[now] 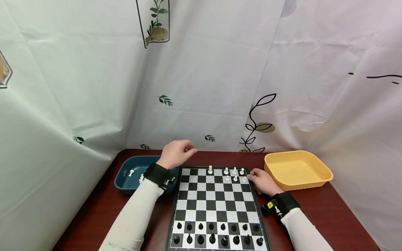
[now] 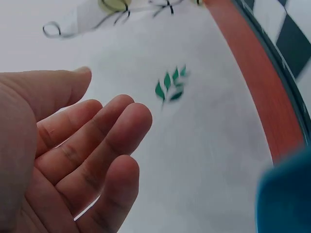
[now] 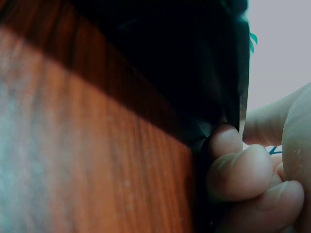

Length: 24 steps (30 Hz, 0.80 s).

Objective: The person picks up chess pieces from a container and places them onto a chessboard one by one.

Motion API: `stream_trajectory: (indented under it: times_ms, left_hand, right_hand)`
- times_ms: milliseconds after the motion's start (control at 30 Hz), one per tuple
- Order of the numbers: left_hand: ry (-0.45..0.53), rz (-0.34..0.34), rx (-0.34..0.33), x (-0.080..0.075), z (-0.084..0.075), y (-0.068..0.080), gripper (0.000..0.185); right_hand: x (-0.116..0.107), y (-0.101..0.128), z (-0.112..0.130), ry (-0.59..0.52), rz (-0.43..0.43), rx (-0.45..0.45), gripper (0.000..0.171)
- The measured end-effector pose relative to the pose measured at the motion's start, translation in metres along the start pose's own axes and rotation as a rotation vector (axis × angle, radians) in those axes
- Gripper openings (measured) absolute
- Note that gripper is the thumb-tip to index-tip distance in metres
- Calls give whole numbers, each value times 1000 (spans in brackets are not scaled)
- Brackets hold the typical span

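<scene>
While pinched at far R edge by R hand [image 1: 265, 181], treat chessboard [image 1: 219, 205] as flat, stiff & prob. fairly light; best held by dark border, clear of squares, since likely to slide or shed pieces if jolted. Find it flat on brown table [image 1: 326, 209], btwn blue bin [image 1: 142, 165] on L & yellow bin [image 1: 295, 167] on R. Note black pieces [image 1: 212, 238] in two full rows at near end, white pieces [image 1: 235, 179] in two part-filled rows at far end, mostly far R, plus loose white piece [image 1: 131, 173] lying in blue bin. Expect pieces v. light, hard, a bit slick & easy to tip; take by neck or head, btwn thumb & index. As for pose: L hand [image 1: 176, 152] raised nr far L corner of board, w/ fingers half bent & relaxed, thumb well apart, nothing held; R hand low, beside board, w/ fingers [image 3: 240, 172] curled at its edge, thumb seemingly on other face. Can't tell how firm. Both forearms reaching fwd, one each side of board.
</scene>
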<state>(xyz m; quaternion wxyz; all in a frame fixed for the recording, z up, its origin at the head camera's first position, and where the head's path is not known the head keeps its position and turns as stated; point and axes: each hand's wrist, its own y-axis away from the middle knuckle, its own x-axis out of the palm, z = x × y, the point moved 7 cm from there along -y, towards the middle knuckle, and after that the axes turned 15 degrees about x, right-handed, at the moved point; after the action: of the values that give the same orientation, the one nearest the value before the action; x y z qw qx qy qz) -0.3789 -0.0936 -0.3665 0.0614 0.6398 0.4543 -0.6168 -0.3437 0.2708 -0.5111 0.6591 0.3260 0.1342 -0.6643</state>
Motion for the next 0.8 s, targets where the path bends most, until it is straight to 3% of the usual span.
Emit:
stream_trajectory:
  times_ms: [367,800]
  left_hand:
    - [6,-60,-124,-33,42,40,18]
    - [-27,-50,-258,-47,83,80,22]
  right_hand:
    - [-1,1,-2,-1,-6,-4,19]
    - [-1,0,-1,8,-6,3,20]
